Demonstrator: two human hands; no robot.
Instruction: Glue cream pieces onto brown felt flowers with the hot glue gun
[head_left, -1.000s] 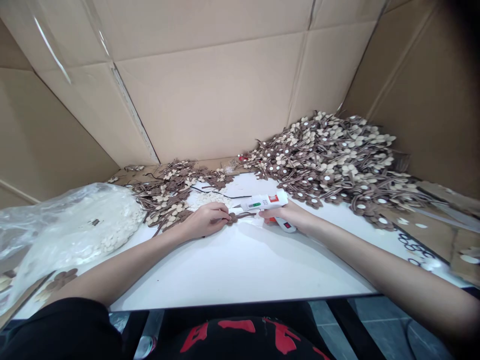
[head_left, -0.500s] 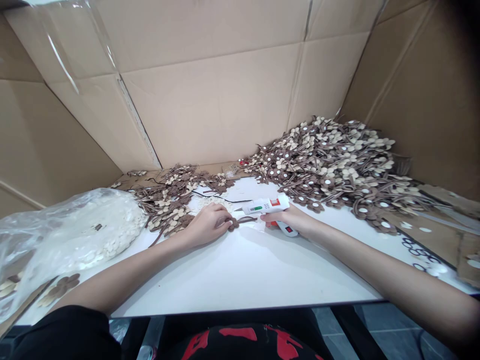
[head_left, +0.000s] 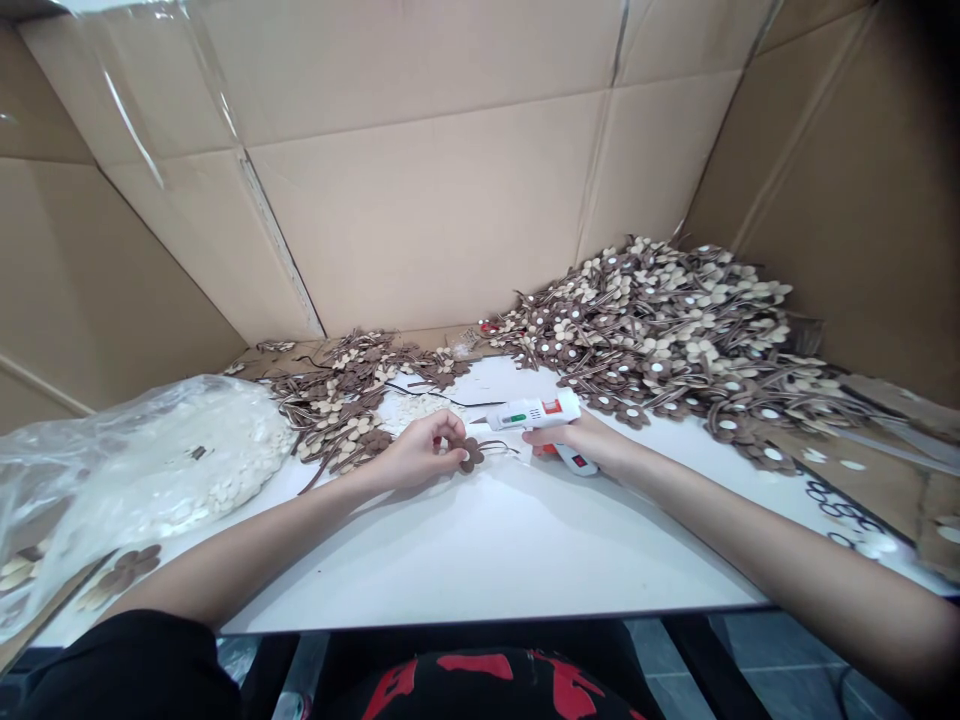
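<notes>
Two hands are near the centre of the frame. The fingers of the left hand (head_left: 420, 455) are closed in a pinch on the left edge of a brown flower (head_left: 472, 457), which sits at the centre, a little below mid-height. The fingers of the right hand (head_left: 574, 437) are wrapped round the handle of a white glue gun (head_left: 534, 411). Its nozzle points left and shows just above the flower; whether the two touch, I cannot tell. Thin brown strings (head_left: 495, 444) run from the flower toward the right hand.

Just behind the left hand lie white bits (head_left: 421, 406), with a black cord (head_left: 450, 399) crossing beyond them. Left of centre is a small heap (head_left: 345, 400) of brown and cream flowers. A far bigger heap (head_left: 667, 335) fills the right of centre, many of its brown flowers bearing white dots.

At the left of the frame, a clear bag (head_left: 199, 455) of white pieces lies beside the small heap. Loose petals (head_left: 129, 568) lie at lower left, and dark rings (head_left: 825, 497) at lower right. All this is on and around a white bench (head_left: 487, 560). Cardboard (head_left: 435, 210) walls rise behind it and on both sides, filling the upper frame.
</notes>
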